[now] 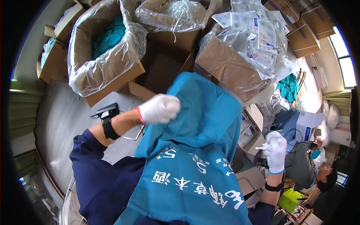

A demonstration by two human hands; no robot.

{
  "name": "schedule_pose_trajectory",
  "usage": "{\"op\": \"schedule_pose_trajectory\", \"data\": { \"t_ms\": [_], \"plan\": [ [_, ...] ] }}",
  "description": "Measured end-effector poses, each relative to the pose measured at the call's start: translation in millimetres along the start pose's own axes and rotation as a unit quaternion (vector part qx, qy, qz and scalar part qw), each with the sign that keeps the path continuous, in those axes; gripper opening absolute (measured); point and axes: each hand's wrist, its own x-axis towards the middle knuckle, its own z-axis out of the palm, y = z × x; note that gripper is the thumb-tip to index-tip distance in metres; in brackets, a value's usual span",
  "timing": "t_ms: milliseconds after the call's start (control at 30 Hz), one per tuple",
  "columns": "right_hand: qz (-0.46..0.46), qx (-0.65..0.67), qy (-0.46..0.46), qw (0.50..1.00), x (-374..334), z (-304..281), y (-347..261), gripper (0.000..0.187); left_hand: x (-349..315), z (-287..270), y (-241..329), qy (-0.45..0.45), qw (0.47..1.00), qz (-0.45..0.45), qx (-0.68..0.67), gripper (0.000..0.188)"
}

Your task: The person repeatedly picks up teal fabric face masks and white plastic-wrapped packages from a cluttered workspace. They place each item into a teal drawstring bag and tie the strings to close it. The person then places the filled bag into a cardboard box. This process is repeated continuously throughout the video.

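My left hand (161,109), in a white knit glove with a red cuff, is curled into a fist above my teal apron (198,131). Whatever it may hold is hidden under the fingers. Off to the right, my right hand (275,152) wears a white glove with a blue cuff, its fingers bent closed. A small white tip pokes out at its left side; I cannot tell if it is glove or a held thing. Beside that hand stands an open carton (258,122) with flat white packets inside.
Ahead are a plastic-lined carton (108,80) with green fabric items (110,39), an open brown carton (165,62), and a carton (228,67) heaped with clear-and-white packets (258,37). At right, a person (300,161) in dark clothing sits near a white-blue box (308,125).
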Motion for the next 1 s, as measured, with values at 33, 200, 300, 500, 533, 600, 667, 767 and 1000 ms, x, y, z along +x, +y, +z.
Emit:
{"op": "schedule_pose_trajectory", "data": {
  "t_ms": [33, 200, 300, 500, 533, 600, 667, 767, 1000],
  "plan": [
    [0.001, 0.08, 0.017, 0.997, 5.1, -14.5, 7.6, 0.005, 7.8, -25.7, -14.1, 0.022, 0.998, -0.018, 0.063, 0.012],
    [0.033, 0.29, 0.067, 0.954, 53.1, 27.3, 52.7, 0.017, 55.4, -54.4, -45.8, 0.264, 0.851, -0.089, 0.446, 0.062],
    [0.093, 0.348, -0.028, 0.932, 75.0, 88.9, 85.5, 0.035, 78.1, 15.1, -3.2, 0.141, 0.904, 0.01, 0.403, 0.066],
    [0.075, 0.323, -0.075, 0.94, 94.3, 200.2, 106.5, 0.057, 102.0, 117.4, -45.4, 0.1, 0.935, 0.081, 0.33, 0.053],
    [0.101, 0.357, -0.099, 0.923, 94.4, 201.8, 101.1, 0.058, 105.4, 115.8, -47.7, 0.11, 0.947, 0.042, 0.299, 0.05],
    [0.12, 0.385, -0.123, 0.907, 90.8, 200.5, 88.2, 0.061, 102.4, 115.3, -56.2, 0.13, 0.958, 0.089, 0.239, 0.043],
    [0.109, 0.38, -0.125, 0.91, 77.2, 201.0, 73.4, 0.063, 99.6, 113.1, -67.0, 0.148, 0.98, 0.089, 0.099, 0.039],
    [0.087, 0.443, -0.216, 0.866, 76.4, 192.1, 62.9, 0.06, 106.9, 105.4, -66.8, 0.135, 0.967, -0.012, -0.217, 0.029],
    [0.073, 0.372, -0.073, 0.922, 53.1, 143.2, 67.2, 0.035, 163.6, 18.5, -52.4, 0.242, 0.916, -0.033, -0.317, 0.015]
  ]
}}
